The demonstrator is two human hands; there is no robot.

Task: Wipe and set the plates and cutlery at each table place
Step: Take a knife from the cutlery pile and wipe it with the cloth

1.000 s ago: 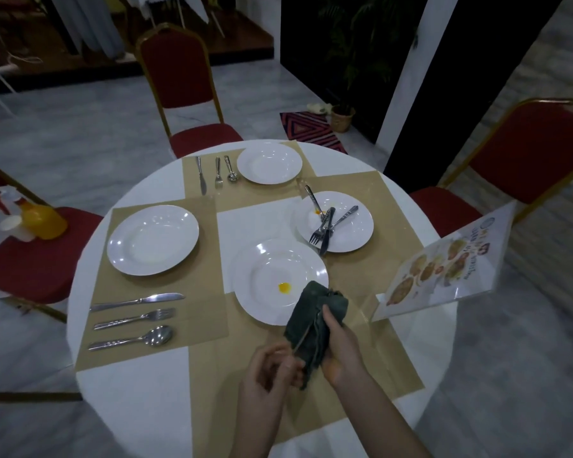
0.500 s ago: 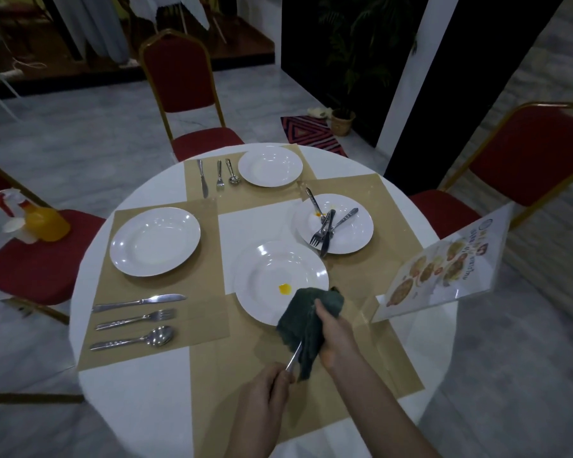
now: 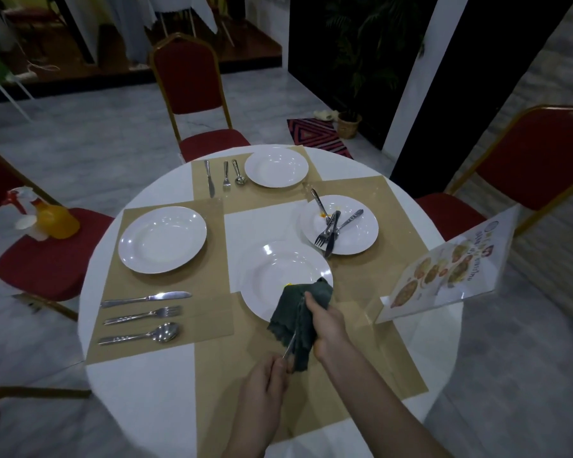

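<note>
My right hand (image 3: 326, 325) grips a dark green cloth (image 3: 295, 320) wrapped round a piece of silver cutlery (image 3: 290, 347). My left hand (image 3: 267, 381) holds that cutlery's handle end below the cloth. Which kind of cutlery it is stays hidden. Just behind the cloth lies a white plate (image 3: 278, 276) with a small yellow stain at the cloth's edge. A second white plate (image 3: 354, 231) at the right carries a stained spoon, a fork and a knife (image 3: 331, 231) crossed on it. The left plate (image 3: 162, 239) has knife, fork and spoon (image 3: 143, 317) laid beside it. The far plate (image 3: 276, 166) has cutlery (image 3: 225, 175) at its left.
The round white table (image 3: 139, 401) bears tan placemats (image 3: 311, 404). A standing menu card (image 3: 444, 269) is at the right edge. Red chairs stand at the far side (image 3: 189, 81), right (image 3: 526, 160) and left, where a yellow spray bottle (image 3: 50, 216) sits on the seat (image 3: 43, 259).
My left hand has slid back toward me along the cutlery, drawing its handle out of the cloth. The cloth now hangs lower over the near plate's rim.
</note>
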